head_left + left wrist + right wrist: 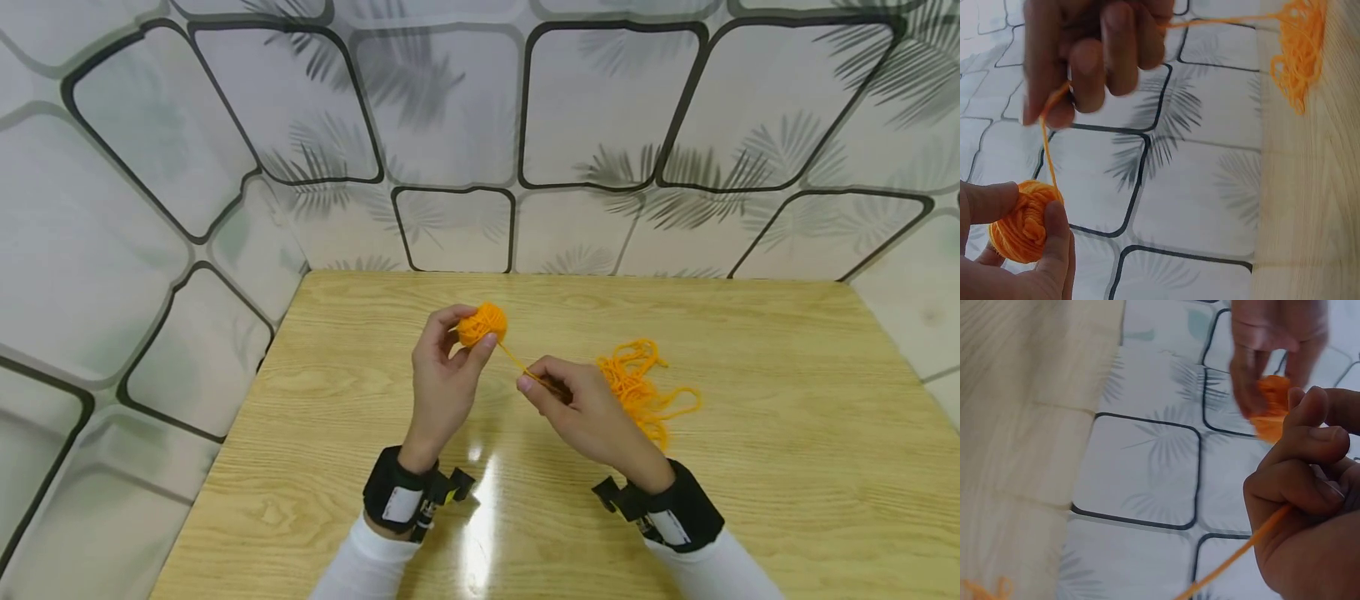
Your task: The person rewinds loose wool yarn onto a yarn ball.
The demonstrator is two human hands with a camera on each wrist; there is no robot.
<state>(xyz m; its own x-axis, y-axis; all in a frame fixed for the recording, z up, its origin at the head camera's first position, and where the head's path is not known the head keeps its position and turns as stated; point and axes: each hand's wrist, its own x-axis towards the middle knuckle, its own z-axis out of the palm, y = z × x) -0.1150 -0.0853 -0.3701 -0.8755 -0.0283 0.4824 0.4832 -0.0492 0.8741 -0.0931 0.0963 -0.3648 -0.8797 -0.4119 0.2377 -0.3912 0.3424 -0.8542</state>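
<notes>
Orange yarn ball (pixel 482 324) held above the desk (pixel 300 417), a taut strand (pixel 513 357) running to the other hand.
Left hand (pixel 442 383) is part-closed around the ball, thumb and fingertips pressing its sides; right hand (pixel 588 408), fingers curled in, pinches the strand just beside it, the yarn passing on through the palm towards a loose, tangled heap (pixel 637 387) lying on the desk beyond the right hand.

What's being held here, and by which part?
The left grip holds the orange yarn ball by opposite sides; the right grip pinches the strand running from it.
</notes>
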